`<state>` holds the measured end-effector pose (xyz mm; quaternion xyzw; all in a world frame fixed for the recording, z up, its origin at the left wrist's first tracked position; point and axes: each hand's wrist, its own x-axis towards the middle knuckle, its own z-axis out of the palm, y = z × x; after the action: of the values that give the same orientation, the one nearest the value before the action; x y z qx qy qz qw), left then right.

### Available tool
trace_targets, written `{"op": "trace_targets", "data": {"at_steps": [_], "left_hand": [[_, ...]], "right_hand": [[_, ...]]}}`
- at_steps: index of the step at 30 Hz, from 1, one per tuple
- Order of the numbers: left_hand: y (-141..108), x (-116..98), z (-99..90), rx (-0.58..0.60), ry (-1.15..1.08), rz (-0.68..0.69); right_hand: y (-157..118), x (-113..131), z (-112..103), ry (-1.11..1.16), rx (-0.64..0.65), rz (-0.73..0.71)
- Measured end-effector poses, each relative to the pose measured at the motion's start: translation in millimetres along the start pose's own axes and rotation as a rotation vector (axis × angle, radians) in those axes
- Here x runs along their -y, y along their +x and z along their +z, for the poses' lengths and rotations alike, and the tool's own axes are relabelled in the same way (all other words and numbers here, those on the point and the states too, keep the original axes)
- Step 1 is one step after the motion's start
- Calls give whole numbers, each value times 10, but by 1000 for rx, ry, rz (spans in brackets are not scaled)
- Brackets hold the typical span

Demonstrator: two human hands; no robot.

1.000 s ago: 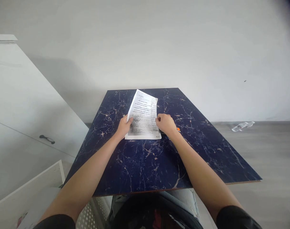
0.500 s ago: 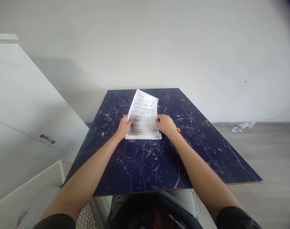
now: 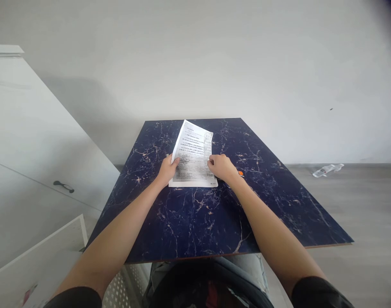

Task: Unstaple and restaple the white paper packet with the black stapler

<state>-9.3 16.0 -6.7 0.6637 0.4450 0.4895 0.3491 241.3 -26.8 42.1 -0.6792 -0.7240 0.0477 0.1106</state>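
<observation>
While the left hand pinches the printed paper by its left edge, the right hand curls at the opposite edge; what it grips, I cannot tell.

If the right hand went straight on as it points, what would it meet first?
Probably the printed paper: the right hand is at its right edge, though depth leaves actual contact unclear.

Relative to the printed sheet, the right hand has shifted slightly inward, its fingertips now lying farther over the sheet's right-hand margin.
</observation>
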Motion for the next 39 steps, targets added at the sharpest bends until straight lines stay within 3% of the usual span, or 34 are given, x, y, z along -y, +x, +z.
{"op": "trace_targets", "data": {"at_steps": [19, 39], "left_hand": [[-4, -26, -2, 9, 18, -4], [12, 17, -4, 4, 70, -1]], "right_hand": [[-5, 7, -14, 2, -19, -47], [-27, 136, 3, -88, 113, 41]]}}
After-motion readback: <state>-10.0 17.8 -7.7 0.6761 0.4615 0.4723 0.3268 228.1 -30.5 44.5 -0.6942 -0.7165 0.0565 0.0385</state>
